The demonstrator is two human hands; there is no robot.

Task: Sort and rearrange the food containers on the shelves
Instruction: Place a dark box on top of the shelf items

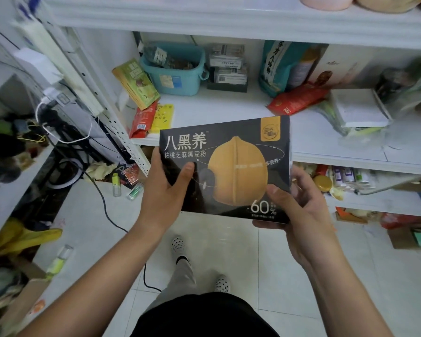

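Left hand [164, 190] and right hand [299, 203] grip black box [225, 166]; thumbs on front.

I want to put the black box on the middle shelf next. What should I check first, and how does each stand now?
1. Left hand grips the black box at its left edge: ok.
2. Right hand holds its lower right corner: ok.
3. Bare stretch on the white shelf between yellow packet and red pouch: ok.
4. Box clear of the shelf's front edge: cannot tell.
5. Teal basket sits at the back: ok.
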